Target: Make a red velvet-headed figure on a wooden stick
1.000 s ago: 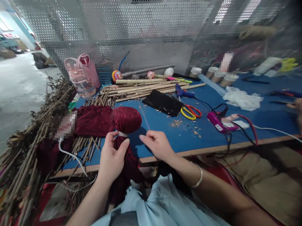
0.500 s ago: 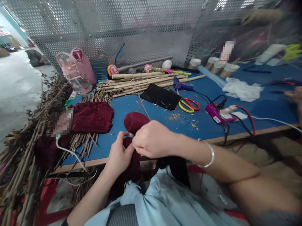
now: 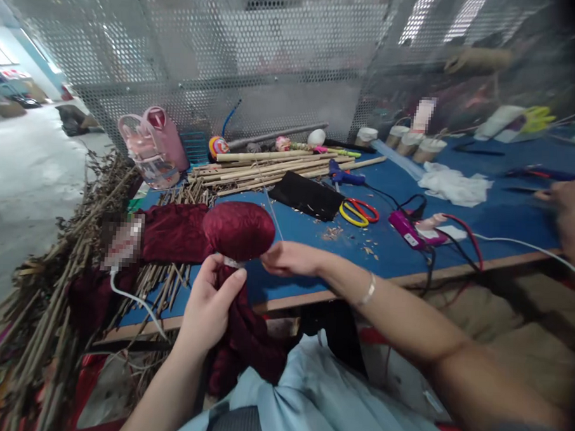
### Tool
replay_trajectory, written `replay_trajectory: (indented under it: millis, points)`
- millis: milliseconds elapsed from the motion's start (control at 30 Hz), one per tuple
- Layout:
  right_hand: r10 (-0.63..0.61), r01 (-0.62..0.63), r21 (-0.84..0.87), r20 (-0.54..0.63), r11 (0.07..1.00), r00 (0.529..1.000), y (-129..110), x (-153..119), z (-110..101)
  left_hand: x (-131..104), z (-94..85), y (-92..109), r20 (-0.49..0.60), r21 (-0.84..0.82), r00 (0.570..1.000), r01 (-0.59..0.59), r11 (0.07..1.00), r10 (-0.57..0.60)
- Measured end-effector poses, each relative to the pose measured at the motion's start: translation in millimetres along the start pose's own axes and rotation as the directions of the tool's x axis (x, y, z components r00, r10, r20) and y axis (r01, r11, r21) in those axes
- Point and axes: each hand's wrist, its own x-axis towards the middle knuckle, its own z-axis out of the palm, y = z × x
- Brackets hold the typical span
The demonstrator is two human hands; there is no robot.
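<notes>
A dark red fabric piece has a rounded, padded top and long loose cloth hanging below over the table's front edge. My left hand pinches it at the narrow neck, where a pale band shows. Just right of the rounded top is my right hand, its fingers drawn together; a thin pale strand runs up from near them over the table. Whether the fingertips grip that strand is too small to tell. Another dark red cloth lies behind to the left.
On the blue table are scissors, a black cloth, a glue gun, sticks and a purple power strip. Dry stalks fill the left. Another person's hand is at far right.
The rounded red top has come up and left and shows larger, with its neck in my left hand. My right hand has moved away from the neck to the right side.
</notes>
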Motion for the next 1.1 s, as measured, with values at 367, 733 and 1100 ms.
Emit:
replay_trajectory:
  millis: [367,733,1100]
  points:
    - [-0.382,0.637,0.309,-0.592,0.707,0.71,9.0,-22.7,73.4,18.5,10.3,-23.0,-0.04,0.335,0.999,0.009,0.942,0.004]
    - [-0.32,0.312,-0.236,0.007,0.92,0.947,-58.2,-43.5,17.6,9.3,16.6,-40.5,0.149,0.489,0.987,-0.021,0.872,-0.06]
    - [-0.212,0.187,-0.309,-0.048,0.932,0.976,-39.2,20.8,-36.6,-21.0,24.2,3.9,0.378,0.183,0.926,-0.058,0.981,-0.016]
